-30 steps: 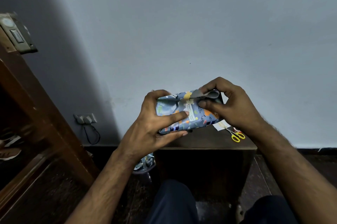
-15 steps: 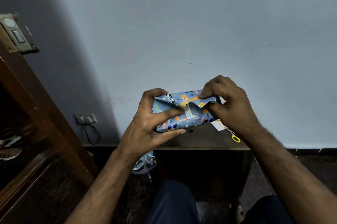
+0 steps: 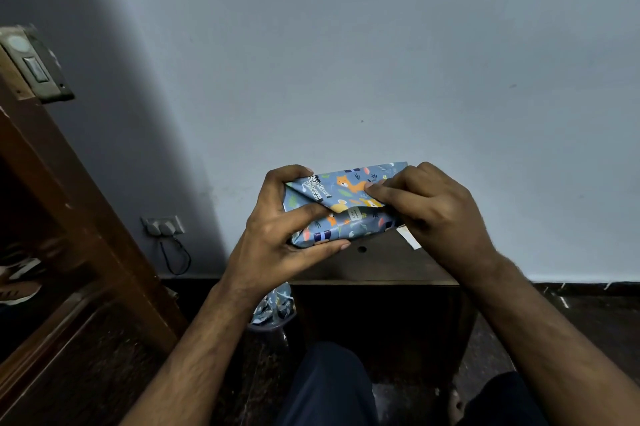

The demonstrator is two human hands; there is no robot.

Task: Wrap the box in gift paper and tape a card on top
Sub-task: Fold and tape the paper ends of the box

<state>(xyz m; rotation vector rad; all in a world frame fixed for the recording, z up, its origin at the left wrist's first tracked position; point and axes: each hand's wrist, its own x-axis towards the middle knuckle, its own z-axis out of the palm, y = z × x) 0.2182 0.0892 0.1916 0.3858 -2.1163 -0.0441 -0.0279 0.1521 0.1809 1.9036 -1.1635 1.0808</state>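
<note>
Head view: both hands [image 3: 273, 235] [image 3: 436, 210] hold box [image 3: 341, 203] lengthwise left-right.

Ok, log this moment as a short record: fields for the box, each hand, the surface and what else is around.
box: wrapped box in blue animal-print paper, held above the table
left hand: left hand grips the box's left end, thumb on the folded flap
right hand: right hand pinches and presses the paper fold at the right end
surface: dark wooden table against the wall
nearby: white card partly hidden under the right hand; bin with paper scraps on the floor
</note>
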